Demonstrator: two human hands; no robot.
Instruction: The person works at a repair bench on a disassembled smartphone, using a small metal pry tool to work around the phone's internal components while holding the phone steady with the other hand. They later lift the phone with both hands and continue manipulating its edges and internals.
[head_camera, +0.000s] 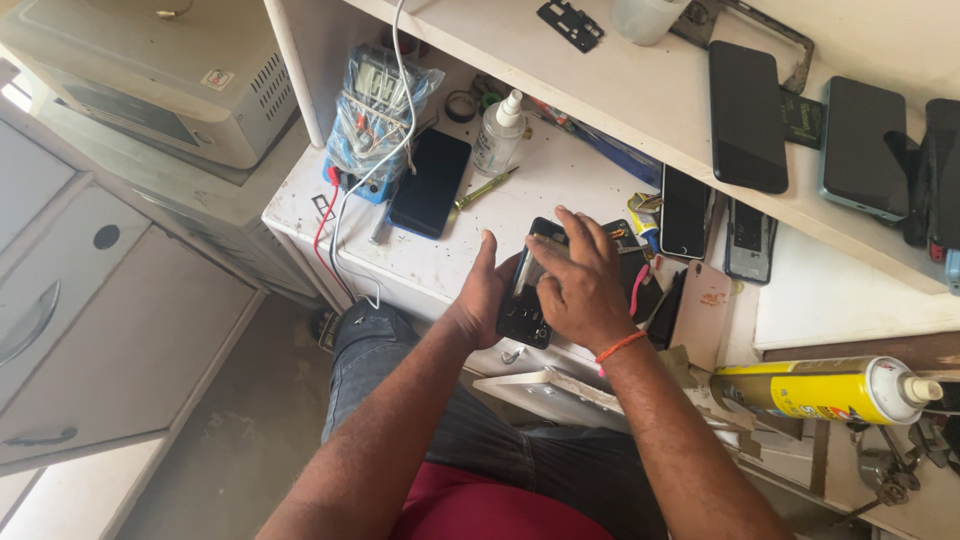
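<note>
A black phone (524, 300) stands tilted at the front edge of the white worktop (440, 265). My left hand (483, 290) grips its left side, thumb up along the edge. My right hand (578, 280) lies over the phone's face with fingers spread and pressing on it; an orange thread band circles that wrist. Under the fingertips sits an opened phone body (625, 235) with parts showing.
A multimeter in a plastic bag (375, 110) with red and white leads, a dark phone (430, 182), a small spray bottle (498, 132) and a green screwdriver (485, 188) lie on the worktop. Several phones rest on the shelf (620, 90) above. A yellow aerosol can (820, 390) lies at right.
</note>
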